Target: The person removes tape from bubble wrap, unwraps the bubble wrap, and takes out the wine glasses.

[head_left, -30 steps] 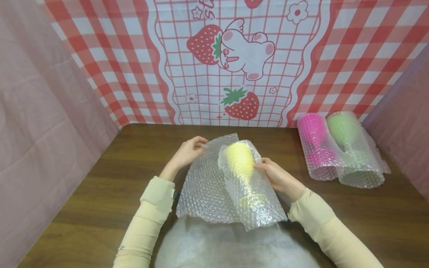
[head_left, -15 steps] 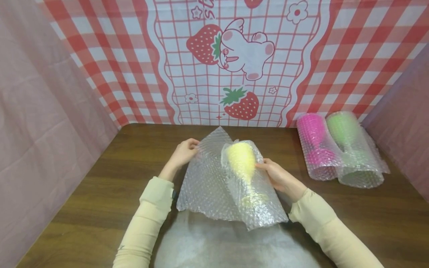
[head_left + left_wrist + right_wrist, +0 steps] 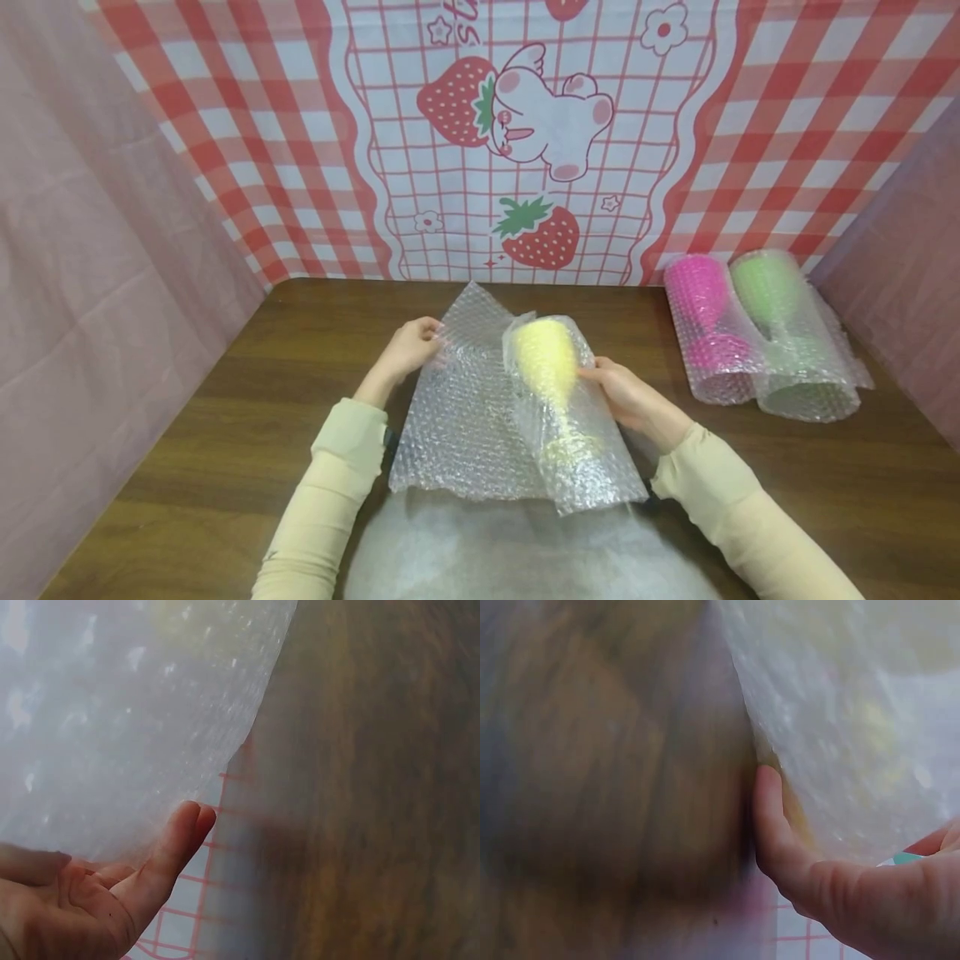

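Note:
A yellow goblet (image 3: 547,358) lies rolled in bubble wrap, near the middle of the table in the head view, its cup end away from me. My right hand (image 3: 630,396) grips the rolled part from the right, thumb on top beside the cup. To the left spreads the loose flap of bubble wrap (image 3: 465,417), its far corner pointing toward the back wall. At the flap's left edge, my left hand (image 3: 408,346) holds the sheet with thumb and fingers. In the left wrist view the sheet covers part of the fingers (image 3: 176,847).
Two more bubble-wrapped goblets, one pink (image 3: 701,292) and one green (image 3: 768,292), lie side by side at the back right of the wooden table (image 3: 225,433). A strawberry-print cloth (image 3: 300,125) hangs behind, with pink curtains (image 3: 97,250) at both sides.
My left hand has moved left and a little nearer, spreading the loose flap wider; its far corner has swung left. The wrapped goblet and my right hand have shifted slightly right.

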`<state>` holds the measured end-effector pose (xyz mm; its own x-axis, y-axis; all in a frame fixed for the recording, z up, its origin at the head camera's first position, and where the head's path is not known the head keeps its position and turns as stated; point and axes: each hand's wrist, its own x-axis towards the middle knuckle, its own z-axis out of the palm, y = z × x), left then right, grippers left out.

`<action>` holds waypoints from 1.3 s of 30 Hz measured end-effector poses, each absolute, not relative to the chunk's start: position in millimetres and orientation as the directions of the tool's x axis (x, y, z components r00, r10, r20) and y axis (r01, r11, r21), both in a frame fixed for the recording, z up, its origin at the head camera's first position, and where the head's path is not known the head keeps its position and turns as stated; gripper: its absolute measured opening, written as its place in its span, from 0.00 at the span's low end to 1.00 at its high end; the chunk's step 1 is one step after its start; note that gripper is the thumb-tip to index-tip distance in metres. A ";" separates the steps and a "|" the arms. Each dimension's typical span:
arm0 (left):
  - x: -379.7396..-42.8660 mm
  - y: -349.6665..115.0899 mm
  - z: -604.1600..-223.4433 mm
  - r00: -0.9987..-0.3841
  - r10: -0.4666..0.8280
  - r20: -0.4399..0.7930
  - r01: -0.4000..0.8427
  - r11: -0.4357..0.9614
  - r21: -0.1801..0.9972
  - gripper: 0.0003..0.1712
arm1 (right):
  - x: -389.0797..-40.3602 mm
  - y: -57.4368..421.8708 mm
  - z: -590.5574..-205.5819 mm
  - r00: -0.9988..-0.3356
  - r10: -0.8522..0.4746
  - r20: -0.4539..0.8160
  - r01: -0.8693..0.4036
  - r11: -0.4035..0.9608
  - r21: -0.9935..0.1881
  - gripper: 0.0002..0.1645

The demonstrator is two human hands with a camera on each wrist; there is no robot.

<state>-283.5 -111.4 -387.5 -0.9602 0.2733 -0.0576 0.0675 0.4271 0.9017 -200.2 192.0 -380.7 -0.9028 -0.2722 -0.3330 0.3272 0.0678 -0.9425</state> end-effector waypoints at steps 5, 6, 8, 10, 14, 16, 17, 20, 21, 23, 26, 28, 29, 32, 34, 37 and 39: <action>-282.5 -112.5 -385.1 -0.959 0.276 -0.063 0.053 0.394 0.918 0.18 | -199.7 196.5 -379.8 -0.901 -0.280 -0.332 0.313 0.110 -0.943 0.30; -282.5 -112.9 -384.5 -0.959 0.276 -0.064 0.051 0.392 0.918 0.18 | -199.8 197.2 -379.7 -0.901 -0.279 -0.333 0.310 0.122 -0.943 0.31; -282.6 -114.1 -384.2 -0.958 0.277 -0.067 0.048 0.388 0.920 0.19 | -200.0 198.0 -379.6 -0.902 -0.276 -0.333 0.306 0.137 -0.942 0.31; -283.0 -115.3 -384.0 -0.958 0.277 -0.070 0.044 0.383 0.923 0.19 | -200.2 199.0 -380.0 -0.901 -0.275 -0.334 0.303 0.150 -0.941 0.30; -283.7 -117.2 -384.0 -0.959 0.272 -0.076 0.031 0.370 0.929 0.19 | -200.8 200.0 -381.8 -0.903 -0.267 -0.337 0.308 0.145 -0.940 0.29; -283.8 -117.5 -383.3 -0.960 0.269 -0.079 0.026 0.367 0.930 0.19 | -201.2 200.8 -382.7 -0.904 -0.264 -0.335 0.308 0.142 -0.941 0.28; -283.8 -117.6 -382.9 -0.960 0.268 -0.080 0.025 0.366 0.930 0.18 | -201.6 201.4 -383.3 -0.905 -0.261 -0.337 0.309 0.144 -0.940 0.28; -283.7 -117.6 -381.5 -0.958 0.274 -0.080 0.025 0.360 0.933 0.18 | -202.3 203.2 -383.9 -0.904 -0.260 -0.339 0.308 0.154 -0.939 0.29; -283.6 -117.7 -381.0 -0.958 0.276 -0.080 0.025 0.358 0.933 0.18 | -202.4 203.9 -384.0 -0.904 -0.258 -0.341 0.309 0.159 -0.938 0.29; -283.5 -117.8 -380.4 -0.957 0.279 -0.081 0.022 0.346 0.938 0.17 | -202.5 204.5 -384.0 -0.904 -0.255 -0.343 0.310 0.162 -0.937 0.30; -283.1 -118.4 -378.9 -0.956 0.281 -0.080 0.018 0.332 0.943 0.17 | -202.7 204.3 -383.5 -0.908 -0.244 -0.341 0.308 0.166 -0.937 0.31; -282.8 -118.5 -377.8 -0.956 0.282 -0.076 0.020 0.324 0.946 0.17 | -202.3 203.4 -382.4 -0.913 -0.228 -0.337 0.301 0.180 -0.937 0.32; -282.7 -118.4 -377.0 -0.957 0.281 -0.074 0.023 0.324 0.946 0.17 | -202.1 203.1 -381.6 -0.916 -0.220 -0.334 0.296 0.190 -0.936 0.33; -282.2 -117.0 -374.1 -0.957 0.283 -0.057 0.040 0.325 0.945 0.17 | -200.3 202.1 -375.2 -0.927 -0.198 -0.320 0.267 0.252 -0.930 0.36; -282.0 -115.8 -371.7 -0.957 0.286 -0.045 0.056 0.336 0.940 0.17 | -199.1 201.1 -368.1 -0.933 -0.189 -0.307 0.246 0.288 -0.925 0.37; -281.1 -115.0 -368.6 -0.956 0.291 -0.033 0.074 0.350 0.934 0.18 | -199.1 199.0 -358.0 -0.947 -0.168 -0.275 0.206 0.341 -0.917 0.38; -280.6 -114.8 -367.4 -0.956 0.293 -0.031 0.079 0.356 0.931 0.18 | -199.1 196.8 -352.3 -0.958 -0.153 -0.243 0.169 0.386 -0.907 0.38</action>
<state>-280.6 -114.8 -367.4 -0.9557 0.2928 -0.0307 0.0791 0.3556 0.9313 -199.1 196.8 -352.3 -0.9578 -0.1527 -0.2434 0.1689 0.3859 -0.9069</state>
